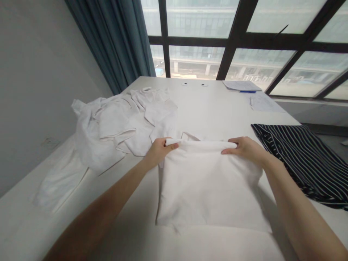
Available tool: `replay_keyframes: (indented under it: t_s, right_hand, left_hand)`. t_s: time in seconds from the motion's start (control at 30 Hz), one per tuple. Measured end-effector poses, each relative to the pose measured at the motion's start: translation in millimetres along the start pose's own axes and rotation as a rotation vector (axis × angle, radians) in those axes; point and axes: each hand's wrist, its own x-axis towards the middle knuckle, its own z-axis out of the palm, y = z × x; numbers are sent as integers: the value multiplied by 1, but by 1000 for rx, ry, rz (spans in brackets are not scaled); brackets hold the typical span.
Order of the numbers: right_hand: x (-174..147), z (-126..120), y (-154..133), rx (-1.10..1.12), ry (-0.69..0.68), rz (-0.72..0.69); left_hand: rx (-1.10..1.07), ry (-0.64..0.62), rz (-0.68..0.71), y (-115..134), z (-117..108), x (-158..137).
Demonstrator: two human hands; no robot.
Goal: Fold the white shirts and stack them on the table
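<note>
A piece of white cloth [209,185] hangs between my hands, its upper edge folded and pulled fairly straight. My left hand [160,150] pinches the left end of that edge, thumb on the near side. At the right end, my right hand [241,148] grips the same edge with thumb and fingers closed. The cloth's lower part reaches the table close to me, over more white fabric. Whether it is a garment or a plain sheet, I cannot tell. Fingers behind the fold are hidden.
A heap of crumpled white fabric [122,123] covers the table's left side. Black-and-white striped cloth [307,159] overhangs the right edge. Papers [241,85] and a blue pen [247,91] lie at the far right of the white table [209,108], below the windows. A blue curtain [116,43] hangs behind.
</note>
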Motion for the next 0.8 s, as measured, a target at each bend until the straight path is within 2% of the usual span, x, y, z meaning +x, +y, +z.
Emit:
replay_keyframes:
  t_s: [0.13, 0.3, 0.47, 0.53, 0.6, 0.7, 0.8]
  right_hand:
    - [1, 2, 1, -61, 16, -55]
    - [-7, -1, -12, -107, -8, -130]
    - [-20, -6, -35, -111, -68, -196]
    - [-25, -6, -48, -104, -100, -222]
    - [-30, -5, -61, -73, -114, -267]
    - [-34, 0, -78, -31, -101, -368]
    - [-34, 8, -87, -73, -52, -430]
  left_hand:
    - [-18, -110, -39, -10, -14, 9]
    - [257, -289, 78, 8, -34, 3]
    - [587, -282, 101, 29, -25, -11]
    - [768, -243, 200, 31, -17, -17]
    - [897, -184, 387, 32, -10, -22]
    - [977, -112, 692, 30, -5, -28]
    - [996, -77, 855, 29, -4, -31]
